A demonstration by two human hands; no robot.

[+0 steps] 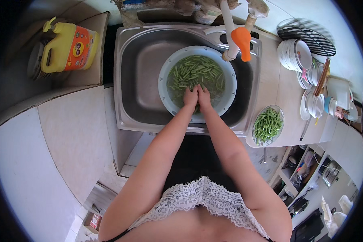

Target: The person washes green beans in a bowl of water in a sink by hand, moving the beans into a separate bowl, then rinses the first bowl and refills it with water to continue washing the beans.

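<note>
A pale blue plastic basin [162, 81] with paw prints on its rim stands in the right part of a stainless steel sink [145, 78]. Cut green bean pieces [196, 68] float in its cloudy water, most of them towards the far side. My left hand [190, 97] and my right hand [204, 96] are side by side at the near half of the basin, dipped in the water. Their fingers point away from me among the beans. Water and beans partly hide the fingertips, so whether they grasp any pieces is unclear.
A white tap pipe [228, 33] with an orange handle [241, 42] reaches over the basin's far right. On the right counter sit a plate of cut green beans [267, 127], stacked bowls [293, 54] and chopsticks [322, 77]. A yellow pump jug [56, 45] stands left.
</note>
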